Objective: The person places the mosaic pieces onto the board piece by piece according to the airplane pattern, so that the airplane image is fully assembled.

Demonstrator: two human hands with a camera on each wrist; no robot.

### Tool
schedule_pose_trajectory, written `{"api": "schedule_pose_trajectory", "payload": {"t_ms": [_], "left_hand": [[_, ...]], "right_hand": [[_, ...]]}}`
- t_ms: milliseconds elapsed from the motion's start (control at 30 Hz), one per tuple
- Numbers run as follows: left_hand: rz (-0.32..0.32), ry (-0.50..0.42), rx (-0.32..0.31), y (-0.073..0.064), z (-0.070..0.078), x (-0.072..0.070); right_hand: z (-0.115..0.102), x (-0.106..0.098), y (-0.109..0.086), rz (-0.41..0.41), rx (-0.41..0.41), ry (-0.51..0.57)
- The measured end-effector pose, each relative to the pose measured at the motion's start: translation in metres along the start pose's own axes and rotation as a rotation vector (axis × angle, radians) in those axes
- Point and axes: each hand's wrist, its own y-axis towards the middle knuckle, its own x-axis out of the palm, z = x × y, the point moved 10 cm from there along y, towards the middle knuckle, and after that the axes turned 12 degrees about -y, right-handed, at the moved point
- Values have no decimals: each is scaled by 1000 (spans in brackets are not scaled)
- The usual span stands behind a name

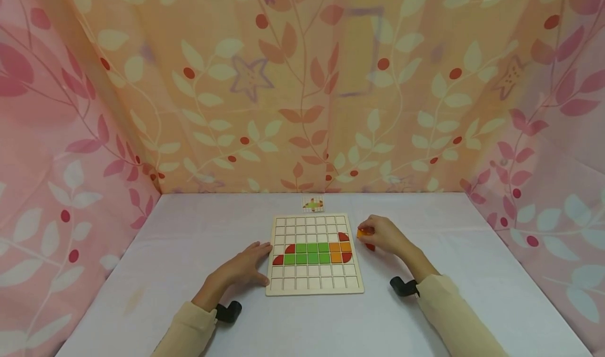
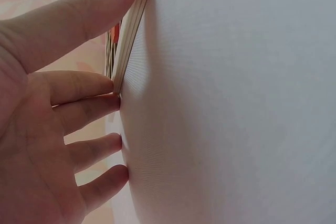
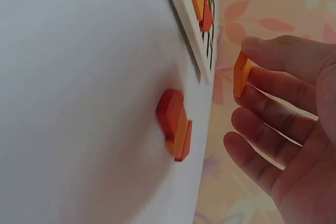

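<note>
A wooden grid board (image 1: 314, 283) lies on the table, bearing a horizontal row of green tiles (image 1: 308, 253), orange squares (image 1: 335, 252) toward its right, and rounded red tiles (image 1: 278, 260) at both ends. Along the board's left edge rests my left hand (image 1: 241, 266), fingers spread, thumb and fingertips touching the rim. Just beyond the right edge, my right hand (image 1: 385, 235) pinches an orange tile (image 3: 241, 74) between thumb and fingers, raised off the table. Below it lie a few loose pieces, including a red tile (image 3: 170, 111) and an orange tile (image 3: 181, 137), partly overlapping.
A small picture card (image 1: 313, 204) with a coloured grid pattern lies behind the board. White cloth (image 1: 189, 231) covers the table. Floral curtains (image 1: 302, 84) stand at the back and both sides. Each wrist carries a black device (image 1: 229, 312).
</note>
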Motion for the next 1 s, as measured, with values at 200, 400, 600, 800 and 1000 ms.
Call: {"api": "schedule_pose_trajectory", "payload": {"t_ms": [200,400,600,800,1000], "left_hand": [[-1,-16,-8,-2,2,0],[1,-8,-1,-3,3,-1],[0,11,12,-1,3,0],[-2,19,21,-1,4,0],[-3,22,29,-1,5,0]], "right_hand": [[-14,3,12,-16,-25,5],[-25,9,25,-14,-48,17],[-37,16,35,-36,-67,28],[-47,26,45,-56,-80,30],[-64,35,53,-64,-168,-31]]}}
